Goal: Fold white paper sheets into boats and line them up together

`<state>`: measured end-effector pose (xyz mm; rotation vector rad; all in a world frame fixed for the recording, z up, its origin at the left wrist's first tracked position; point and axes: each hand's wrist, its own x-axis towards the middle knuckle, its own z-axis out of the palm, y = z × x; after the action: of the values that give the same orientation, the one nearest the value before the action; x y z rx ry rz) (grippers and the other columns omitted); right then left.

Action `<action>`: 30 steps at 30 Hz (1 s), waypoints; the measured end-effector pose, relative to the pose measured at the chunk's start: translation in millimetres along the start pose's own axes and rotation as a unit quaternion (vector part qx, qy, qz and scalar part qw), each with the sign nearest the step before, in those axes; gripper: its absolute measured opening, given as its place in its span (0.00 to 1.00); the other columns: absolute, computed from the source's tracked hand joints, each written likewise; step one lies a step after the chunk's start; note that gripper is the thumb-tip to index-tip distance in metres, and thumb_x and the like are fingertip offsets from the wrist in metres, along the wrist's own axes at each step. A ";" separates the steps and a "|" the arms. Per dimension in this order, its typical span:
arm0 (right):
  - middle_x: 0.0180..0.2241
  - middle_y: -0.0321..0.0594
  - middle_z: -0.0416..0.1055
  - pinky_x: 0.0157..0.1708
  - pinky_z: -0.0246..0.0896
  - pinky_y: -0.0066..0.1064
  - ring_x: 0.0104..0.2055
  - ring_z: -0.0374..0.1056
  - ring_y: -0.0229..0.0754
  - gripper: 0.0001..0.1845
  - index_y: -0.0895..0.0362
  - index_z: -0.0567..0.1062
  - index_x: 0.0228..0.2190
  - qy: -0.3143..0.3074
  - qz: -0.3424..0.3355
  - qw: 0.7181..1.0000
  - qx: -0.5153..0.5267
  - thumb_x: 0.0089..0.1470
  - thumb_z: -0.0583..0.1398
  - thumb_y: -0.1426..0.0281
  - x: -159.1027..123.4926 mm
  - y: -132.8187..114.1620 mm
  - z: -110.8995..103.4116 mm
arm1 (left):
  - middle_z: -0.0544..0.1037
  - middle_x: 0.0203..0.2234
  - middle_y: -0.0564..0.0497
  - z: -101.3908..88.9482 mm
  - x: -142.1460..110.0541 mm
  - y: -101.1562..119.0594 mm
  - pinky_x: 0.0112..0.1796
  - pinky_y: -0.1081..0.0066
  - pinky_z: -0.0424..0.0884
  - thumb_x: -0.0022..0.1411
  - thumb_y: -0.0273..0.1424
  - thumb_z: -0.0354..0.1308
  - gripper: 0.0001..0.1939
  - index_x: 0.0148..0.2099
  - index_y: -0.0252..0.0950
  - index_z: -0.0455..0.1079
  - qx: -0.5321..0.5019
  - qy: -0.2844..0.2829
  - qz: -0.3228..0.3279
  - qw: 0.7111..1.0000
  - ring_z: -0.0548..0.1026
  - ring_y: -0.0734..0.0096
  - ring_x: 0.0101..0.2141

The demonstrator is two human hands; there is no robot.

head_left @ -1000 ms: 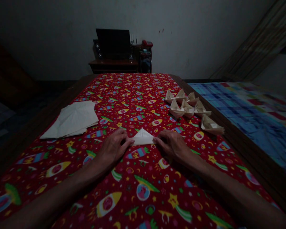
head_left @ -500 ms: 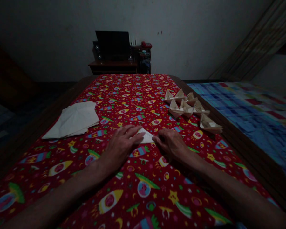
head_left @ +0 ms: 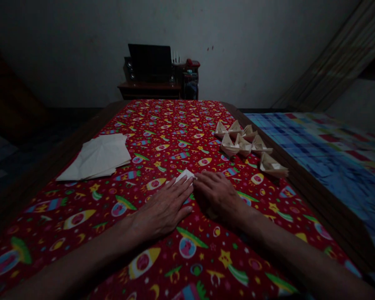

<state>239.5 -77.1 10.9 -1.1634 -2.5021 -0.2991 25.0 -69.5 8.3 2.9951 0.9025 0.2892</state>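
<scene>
A small white folded sheet of paper [head_left: 185,174] lies on the red patterned tablecloth. My left hand [head_left: 167,204] rests flat over its lower left part, fingers stretched forward and the thumb out to the side. At the paper's right corner, the fingers of my right hand [head_left: 218,193] are bent and close together on its edge; the thumb is hidden underneath. Much of the paper is covered by the left fingers. To the left is a stack of flat white paper sheets [head_left: 101,154]. Several folded paper boats [head_left: 243,143] stand grouped at the right, and one folded boat [head_left: 271,166] sits nearer.
The long table has a red tablecloth [head_left: 184,250] with brown wooden edges [head_left: 325,208]. Beyond its far end stand a dark screen [head_left: 150,62] and a red telephone [head_left: 193,63]. A bed with a blue checked sheet [head_left: 293,137] lies at the right.
My left hand has flattened and slid its fingers over the paper, thumb now off it. My right fingers have uncurled somewhat toward the paper's edge. Less paper shows, and it looks turned.
</scene>
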 end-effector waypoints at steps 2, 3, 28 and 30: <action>0.51 0.50 0.68 0.48 0.61 0.40 0.51 0.63 0.47 0.20 0.63 0.68 0.49 -0.044 -0.055 0.997 0.037 0.53 0.54 0.77 -4.8 -0.2 -1.0 | 0.53 0.63 0.44 -2.4 -3.5 -3.4 0.60 0.59 0.51 0.68 0.40 0.41 0.26 0.64 0.34 0.51 0.005 -0.009 -0.004 1.000 0.49 0.62 0.63; 0.50 0.50 0.68 0.49 0.61 0.39 0.51 0.63 0.47 0.20 0.64 0.68 0.48 -0.056 -0.061 0.996 0.046 0.53 0.54 0.77 -7.2 0.4 -1.1 | 0.54 0.63 0.44 -3.3 -6.1 -5.4 0.59 0.60 0.52 0.68 0.40 0.41 0.26 0.64 0.34 0.51 0.006 -0.011 -0.006 1.000 0.50 0.62 0.62; 0.34 0.41 0.68 0.32 0.53 0.29 0.34 0.60 0.39 0.08 0.58 0.72 0.34 -0.075 -0.076 0.994 -0.001 0.60 0.53 0.71 23.2 14.1 6.7 | 0.71 0.42 0.46 -13.9 5.7 -41.3 0.43 0.66 0.69 0.60 0.33 0.55 0.16 0.51 0.40 0.69 -0.122 0.075 -0.066 0.987 0.70 0.64 0.42; 0.35 0.42 0.69 0.34 0.54 0.30 0.36 0.60 0.40 0.07 0.59 0.71 0.37 -0.072 -0.084 0.994 -0.018 0.60 0.53 0.72 21.6 11.7 6.9 | 0.70 0.44 0.46 -8.0 4.5 -43.3 0.44 0.64 0.68 0.60 0.32 0.55 0.18 0.53 0.41 0.67 -0.127 0.097 -0.075 0.984 0.69 0.63 0.44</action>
<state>234.0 -52.3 14.0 -1.0230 -2.7369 -0.3157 3.5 -31.4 14.7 2.6834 1.0127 0.6479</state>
